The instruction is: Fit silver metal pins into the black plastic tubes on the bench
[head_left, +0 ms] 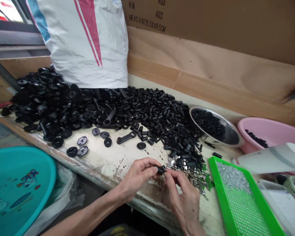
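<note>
Between my two hands is a short black plastic sleeve, held over the front of the bench. My left hand pinches its left end between thumb and fingers. At its right end, the thumb and fingertips of my right hand are pinched together; whether they grip the sleeve or a tiny part is hidden. Just beyond my hands lie a heap of similar black sleeves and a scatter of small shiny metal clips. A black crank arm and several round black discs lie farther left.
A large white sack stands behind a pile of black parts. On the right are a steel bowl, a pink basin, a green tray of small metal pieces and a white cup. A teal basin sits left.
</note>
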